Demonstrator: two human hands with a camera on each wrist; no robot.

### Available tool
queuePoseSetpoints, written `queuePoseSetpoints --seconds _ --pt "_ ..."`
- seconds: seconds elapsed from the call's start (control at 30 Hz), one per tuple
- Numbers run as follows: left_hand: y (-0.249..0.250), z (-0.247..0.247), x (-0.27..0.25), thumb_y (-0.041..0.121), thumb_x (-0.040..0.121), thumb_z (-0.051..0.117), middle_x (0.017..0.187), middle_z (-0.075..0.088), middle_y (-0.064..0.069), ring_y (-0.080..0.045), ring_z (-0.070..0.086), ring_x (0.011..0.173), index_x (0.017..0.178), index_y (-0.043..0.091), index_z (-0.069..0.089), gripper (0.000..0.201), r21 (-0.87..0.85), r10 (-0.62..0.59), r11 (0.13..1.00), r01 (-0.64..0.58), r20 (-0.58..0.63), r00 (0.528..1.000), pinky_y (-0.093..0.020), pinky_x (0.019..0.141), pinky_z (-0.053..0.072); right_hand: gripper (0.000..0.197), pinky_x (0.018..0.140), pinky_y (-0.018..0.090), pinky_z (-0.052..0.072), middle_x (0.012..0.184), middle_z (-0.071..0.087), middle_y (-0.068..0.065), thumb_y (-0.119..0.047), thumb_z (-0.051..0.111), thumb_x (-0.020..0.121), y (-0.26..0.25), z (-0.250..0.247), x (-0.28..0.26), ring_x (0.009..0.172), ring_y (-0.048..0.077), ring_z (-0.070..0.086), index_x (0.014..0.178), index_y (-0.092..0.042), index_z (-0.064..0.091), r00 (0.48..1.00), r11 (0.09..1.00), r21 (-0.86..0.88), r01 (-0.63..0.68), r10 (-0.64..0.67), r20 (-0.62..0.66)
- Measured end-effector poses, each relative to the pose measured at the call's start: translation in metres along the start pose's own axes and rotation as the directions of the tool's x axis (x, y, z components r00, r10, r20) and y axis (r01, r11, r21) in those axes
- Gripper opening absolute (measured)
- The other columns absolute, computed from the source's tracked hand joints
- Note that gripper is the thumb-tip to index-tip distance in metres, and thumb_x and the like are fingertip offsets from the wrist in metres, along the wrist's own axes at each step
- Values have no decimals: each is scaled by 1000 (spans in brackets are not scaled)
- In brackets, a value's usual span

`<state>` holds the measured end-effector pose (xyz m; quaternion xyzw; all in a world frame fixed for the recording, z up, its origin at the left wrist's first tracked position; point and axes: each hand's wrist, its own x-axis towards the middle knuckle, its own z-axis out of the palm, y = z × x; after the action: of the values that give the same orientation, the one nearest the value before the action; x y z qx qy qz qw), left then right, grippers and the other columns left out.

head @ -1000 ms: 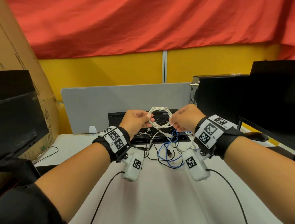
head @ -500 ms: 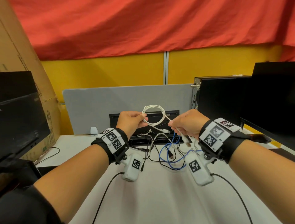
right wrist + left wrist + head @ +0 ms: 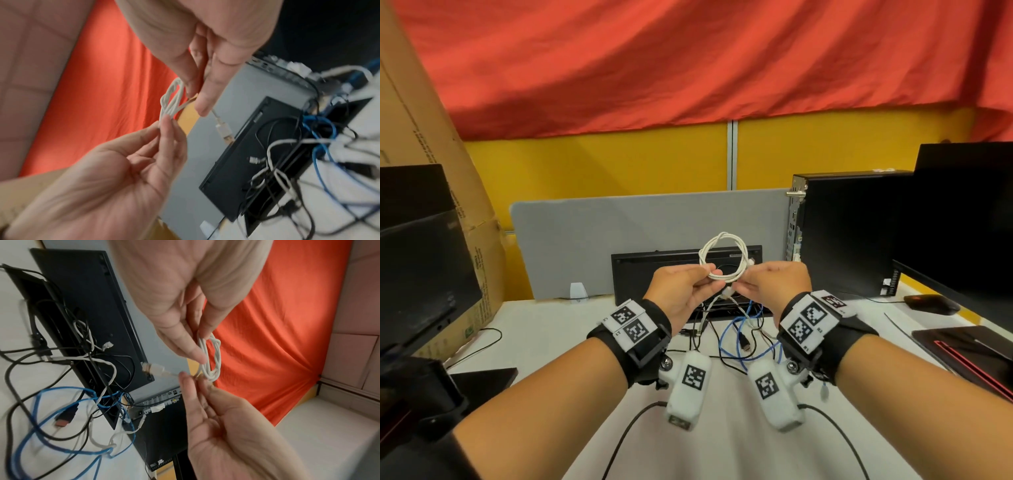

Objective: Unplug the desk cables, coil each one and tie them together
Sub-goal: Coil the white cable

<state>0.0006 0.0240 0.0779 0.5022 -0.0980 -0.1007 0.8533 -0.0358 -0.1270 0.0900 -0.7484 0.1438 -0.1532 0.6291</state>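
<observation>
Fingers (image 3: 714,274) of the left hand (image 3: 681,294) pinch the lower left of a small coil of thin white cable (image 3: 724,257), while the right hand (image 3: 779,284) pinches its lower right, so both hold the same coil raised above the white worktop (image 3: 722,438).

Largest first: a red cloth backdrop (image 3: 688,61) hangs over a yellow wall (image 3: 619,164), with a grey divider panel (image 3: 640,240) standing at the back of the worktop. A tall brown cardboard box (image 3: 424,137) leans at far left; its printing is too blurred to read. Black monitors (image 3: 962,212) and a black desktop computer tower (image 3: 842,226) stand at right. An open black cable tray (image 3: 654,270) sits behind the hands.

Below the hands, a loose blue network cable (image 3: 736,329) and several thin black cables (image 3: 709,342) lie tangled on the worktop, not yet coiled.

Smallest: the white cable's pale plug (image 3: 153,368) hangs free just beside the right fingers (image 3: 185,382). The 2-handed grip likely keeps the loops from springing open while that loose end gets tucked.

Black wristbands carry square black-and-white coded markers (image 3: 630,322); their tiny lettering cannot be read.
</observation>
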Motion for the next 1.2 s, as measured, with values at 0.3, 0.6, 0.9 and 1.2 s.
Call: queuePoseSetpoints --seconds 0.3,0.6,0.9,1.2 --pt "-10 5 -1 -6 90 58 89 73 -24 -28 73 86 95 -13 66 12 -35 -30 999 29 -37 999 -26 70 60 16 73 34 60 87 73 23 -8 70 83 2 11 -7 82 32 73 90 6 68 996 846 526 -85 87 20" --pt "-15 6 -3 -5 93 55 95 71 -27 -29 73 90 103 -16 62 16 -57 -86 995 86 8 996 -28 73 60 10 83 41 58 87 72 25 1 74 79 6 9 -6 84 33 73 85 6 69 995 901 430 -67 90 -34" --pt "-13 2 0 -2 94 51 90 74 -22 -26 74 84 98 -13 62 16 60 -146 987 146 -11 989 -28 64 60 14 62 28 59 91 72 19 6 60 89 0 11 -15 75 24 71 101 1 64 982 821 539 -187 154 106" --pt "-5 -8 -1 0 93 57 97 73 -21 -27 73 92 105 -8 65 17 119 -165 979 165 -10 986 -31 75 60 14 87 35 41 90 69 2 -8 51 97 -2 18 -11 86 16 63 100 -13 64 974 863 468 -192 107 201"
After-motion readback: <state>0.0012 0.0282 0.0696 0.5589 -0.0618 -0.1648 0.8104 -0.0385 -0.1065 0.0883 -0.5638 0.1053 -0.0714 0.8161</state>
